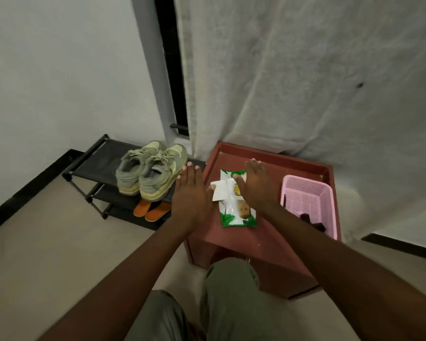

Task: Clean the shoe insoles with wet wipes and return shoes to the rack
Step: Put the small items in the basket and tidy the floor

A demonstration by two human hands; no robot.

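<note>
We see a red-brown table point(268, 242) right of a black shoe rack point(96, 163), where grey-green sneakers point(150, 171) sit on top. A wet-wipes pack point(234, 212) lies on the table. Our left hand point(190, 195) and right hand point(256, 185) hover flat, fingers spread, holding nothing.

No legible text anywhere; print on the wet wipes pack point(236, 205) too blurred

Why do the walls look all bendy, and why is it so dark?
Head view: the wide-angle lens bends the curtain and the rack; the light is dim and flat, and the sneakers look soft, with no glare.
</note>
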